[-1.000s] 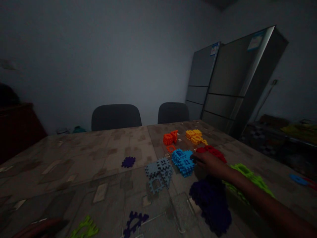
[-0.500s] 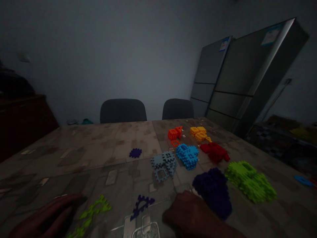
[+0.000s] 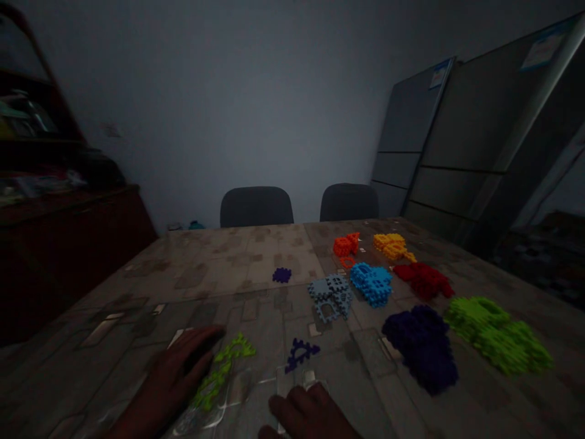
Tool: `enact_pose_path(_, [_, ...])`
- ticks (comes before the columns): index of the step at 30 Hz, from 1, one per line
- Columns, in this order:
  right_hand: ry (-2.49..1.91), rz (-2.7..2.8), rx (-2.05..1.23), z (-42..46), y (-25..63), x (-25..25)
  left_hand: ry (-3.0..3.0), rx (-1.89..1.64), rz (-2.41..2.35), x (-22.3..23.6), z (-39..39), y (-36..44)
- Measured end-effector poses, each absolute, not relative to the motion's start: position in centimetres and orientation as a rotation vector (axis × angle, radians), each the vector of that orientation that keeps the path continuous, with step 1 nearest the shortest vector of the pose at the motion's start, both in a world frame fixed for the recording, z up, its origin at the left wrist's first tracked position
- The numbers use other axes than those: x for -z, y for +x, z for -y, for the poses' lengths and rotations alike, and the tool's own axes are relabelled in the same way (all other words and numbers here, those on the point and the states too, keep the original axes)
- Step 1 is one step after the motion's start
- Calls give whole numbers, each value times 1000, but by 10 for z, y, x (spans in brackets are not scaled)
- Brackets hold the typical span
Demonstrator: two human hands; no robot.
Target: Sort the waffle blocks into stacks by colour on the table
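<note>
On the patterned tabletop my left hand [image 3: 176, 369] rests with fingers stretched out and thumb apart. Just right of its thumb lie joined lime-green notched plastic pieces [image 3: 222, 369], partly behind the thumb. My right hand [image 3: 308, 414] is low in the view, fingers a little bent and apart, with nothing visible in them. Beyond its fingertips lies a dark purple openwork piece [image 3: 300, 352], apart from both hands. A flat purple notched tile [image 3: 282, 275] sits farther off. Grey interlocking pieces [image 3: 331, 296] lie ahead to the right.
To the right are colour-sorted piles: dark purple [image 3: 423, 347], lime green [image 3: 496, 332], blue [image 3: 371, 283], red [image 3: 425, 280], orange [image 3: 346, 244] and yellow [image 3: 392, 246]. Two dark chairs [image 3: 256, 207] stand behind the table, and a dark cabinet [image 3: 77, 256] is at left.
The view has turned left, so things appear farther right. My right hand has moved back from beside the dark purple pile to below the openwork piece. My left hand stays beside the green pieces.
</note>
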State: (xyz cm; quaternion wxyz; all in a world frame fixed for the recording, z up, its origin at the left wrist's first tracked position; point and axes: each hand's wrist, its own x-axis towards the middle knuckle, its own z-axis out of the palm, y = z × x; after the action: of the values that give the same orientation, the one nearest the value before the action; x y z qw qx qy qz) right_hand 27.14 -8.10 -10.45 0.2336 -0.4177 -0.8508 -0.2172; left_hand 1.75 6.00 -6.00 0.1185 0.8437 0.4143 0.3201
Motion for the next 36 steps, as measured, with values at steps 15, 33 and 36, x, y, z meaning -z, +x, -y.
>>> enact_pose_path(15, [-1072,2430,310,83,294,83,2515,-920,-1211,65,-64,8])
enact_pose_path(33, [-1023,2464,198,80,303,88,2603,-691,-1058,48,-43,14])
enact_pose_path(36, [-1007,2475,173,80,304,87,2616,-577,-990,45,-42,13])
